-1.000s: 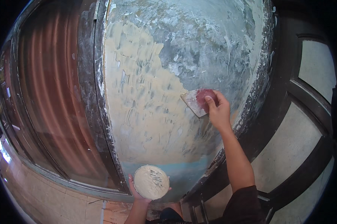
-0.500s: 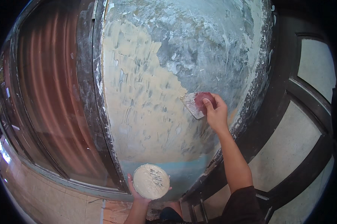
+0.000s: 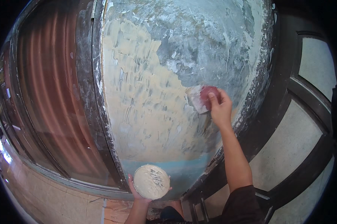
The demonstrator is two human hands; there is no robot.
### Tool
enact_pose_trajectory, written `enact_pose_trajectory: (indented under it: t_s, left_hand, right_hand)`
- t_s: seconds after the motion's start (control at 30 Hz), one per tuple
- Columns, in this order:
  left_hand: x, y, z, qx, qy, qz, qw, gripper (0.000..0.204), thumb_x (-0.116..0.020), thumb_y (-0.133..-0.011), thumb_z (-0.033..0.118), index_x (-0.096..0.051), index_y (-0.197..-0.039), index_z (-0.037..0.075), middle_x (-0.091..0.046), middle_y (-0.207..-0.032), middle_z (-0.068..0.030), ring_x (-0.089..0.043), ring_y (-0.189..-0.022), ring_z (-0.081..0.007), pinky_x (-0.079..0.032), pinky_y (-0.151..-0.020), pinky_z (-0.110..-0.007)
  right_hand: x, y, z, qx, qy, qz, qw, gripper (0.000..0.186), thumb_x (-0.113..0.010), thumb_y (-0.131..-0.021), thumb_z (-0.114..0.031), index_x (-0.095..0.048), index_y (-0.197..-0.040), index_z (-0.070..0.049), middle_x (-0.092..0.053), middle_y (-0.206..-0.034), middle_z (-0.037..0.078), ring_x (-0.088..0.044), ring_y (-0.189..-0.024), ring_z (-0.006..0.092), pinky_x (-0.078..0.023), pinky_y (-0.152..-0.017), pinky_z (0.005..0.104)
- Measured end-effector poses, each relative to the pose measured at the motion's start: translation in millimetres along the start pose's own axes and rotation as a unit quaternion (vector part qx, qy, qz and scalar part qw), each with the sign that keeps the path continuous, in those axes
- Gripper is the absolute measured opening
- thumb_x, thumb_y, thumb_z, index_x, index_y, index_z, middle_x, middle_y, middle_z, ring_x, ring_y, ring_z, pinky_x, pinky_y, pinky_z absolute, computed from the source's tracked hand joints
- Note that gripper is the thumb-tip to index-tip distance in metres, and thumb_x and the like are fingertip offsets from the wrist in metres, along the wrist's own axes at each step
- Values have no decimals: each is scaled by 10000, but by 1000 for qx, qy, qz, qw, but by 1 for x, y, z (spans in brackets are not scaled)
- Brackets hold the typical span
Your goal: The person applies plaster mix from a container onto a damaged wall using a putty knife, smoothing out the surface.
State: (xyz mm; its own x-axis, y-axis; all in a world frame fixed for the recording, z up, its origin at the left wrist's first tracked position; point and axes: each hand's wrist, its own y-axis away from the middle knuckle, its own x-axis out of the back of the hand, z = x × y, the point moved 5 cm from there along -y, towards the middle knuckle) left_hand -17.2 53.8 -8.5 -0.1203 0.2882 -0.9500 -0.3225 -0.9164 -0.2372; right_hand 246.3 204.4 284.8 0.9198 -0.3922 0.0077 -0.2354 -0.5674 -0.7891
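Observation:
Between thumb and fingers, my right hand [image 3: 221, 110] grips a putty knife [image 3: 200, 99] with a reddish handle and a pale-smeared blade. The blade lies against the wall [image 3: 198, 48], at the ragged edge where cream filler [image 3: 146, 97] meets bare grey surface. Low in front of me, my left hand [image 3: 138, 194] cups a round tub [image 3: 151, 182] from below. Cream paste fills it, with dark streaks scraped across its right half. The fingers under the tub are mostly hidden.
To the left stands a dark-framed glass panel with a reddish-brown curtain [image 3: 50, 82] behind it. A dark panelled door [image 3: 284, 145] flanks the wall at right. Below are floor tiles [image 3: 71, 203] and an orange-brown sheet [image 3: 118, 212] near my legs.
My right hand has shifted slightly up and to the right along the wall, carrying the putty knife. The tub and my left hand stay where they were.

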Motion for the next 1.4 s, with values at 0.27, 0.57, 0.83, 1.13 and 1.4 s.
enact_pose_trajectory:
  t_s: [0.27, 0.57, 0.83, 1.13, 1.4]
  left_hand:
    - [-32, 4, 18, -21, 46, -31, 998, 1089, -405, -822, 929, -379, -1580, 147, -399, -1575, -253, -406, -1379, -606, -321, -1023, -870]
    - [-45, 5, 45, -175, 45, 36, 983, 964, -357, -942, 824, -425, -1542, 73, -511, -1503, -216, -539, -1333, -439, -446, -1087, -662]
    - [-52, 7, 43, -201, -27, 66, 977, 875, -387, -996, 749, -515, -1469, 23, -590, -1427, -211, -603, -1267, -381, -486, -1084, -550]
    - [-62, 8, 36, -180, 10, 13, 983, 897, -366, -994, 762, -484, -1494, 26, -561, -1456, -217, -579, -1293, -397, -470, -1096, -563]
    - [-72, 11, 30, -104, 70, -36, 991, 945, -369, -953, 813, -406, -1556, 87, -456, -1550, -242, -515, -1327, -513, -397, -990, -837]
  right_hand:
    - [8, 60, -55, 197, 20, -134, 971, 214, -678, -944, -38, -694, -1157, -22, -739, -1027, 82, -677, -909, 197, -546, -818, 332]
    - [-35, 191, -98, 467, 190, -401, 765, 311, -689, -834, -196, -707, -1141, -149, -679, -1133, -23, -618, -1136, 223, -509, -930, 427]
    - [-42, 209, -82, 468, 173, -413, 762, 314, -702, -845, -215, -700, -1154, -156, -669, -1133, -25, -614, -1140, 214, -500, -940, 430]
    - [-44, 215, -77, 466, 218, -391, 763, 347, -717, -837, -248, -690, -1177, -183, -666, -1143, -65, -615, -1104, 172, -456, -801, 394]
    - [-44, 211, -76, 442, 215, -382, 783, 361, -696, -825, -210, -731, -1184, -215, -701, -1212, -95, -635, -1024, 190, -445, -770, 377]
